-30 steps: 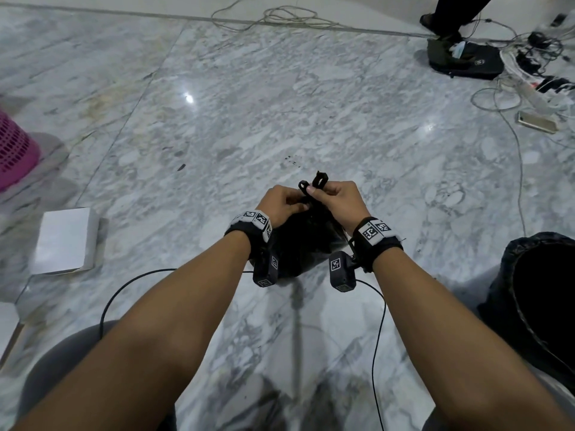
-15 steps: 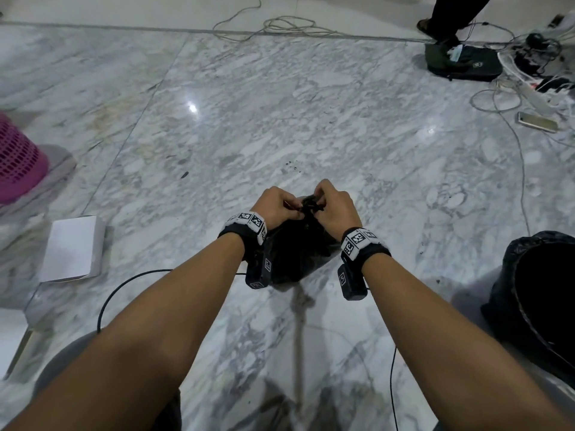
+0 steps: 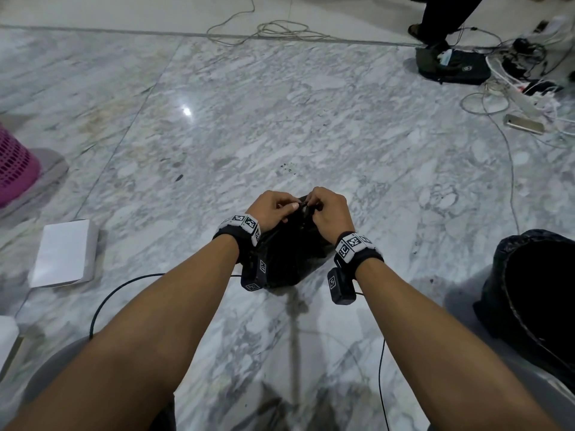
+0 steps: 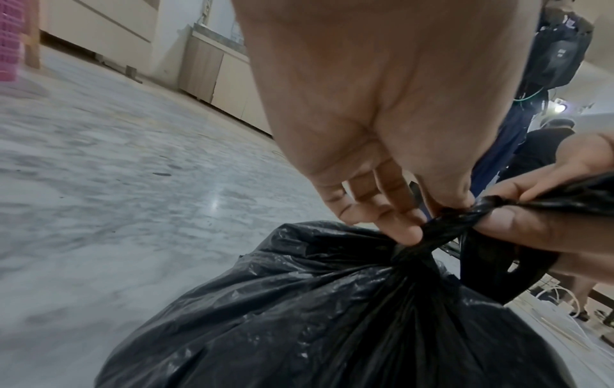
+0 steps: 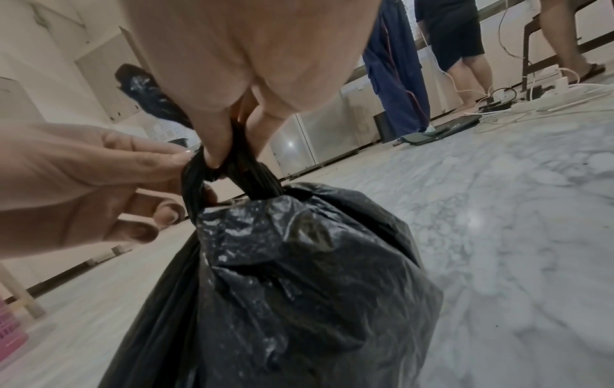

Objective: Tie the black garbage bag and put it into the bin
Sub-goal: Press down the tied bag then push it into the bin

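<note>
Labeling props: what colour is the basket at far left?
Pink, with a mesh of small holes; the basket shows best in the head view.

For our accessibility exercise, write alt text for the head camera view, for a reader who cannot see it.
Seen from above, a person's left hand and right hand pinch the gathered neck of a black garbage bag standing on a marble floor. A black-lined bin stands at the right edge.
</note>
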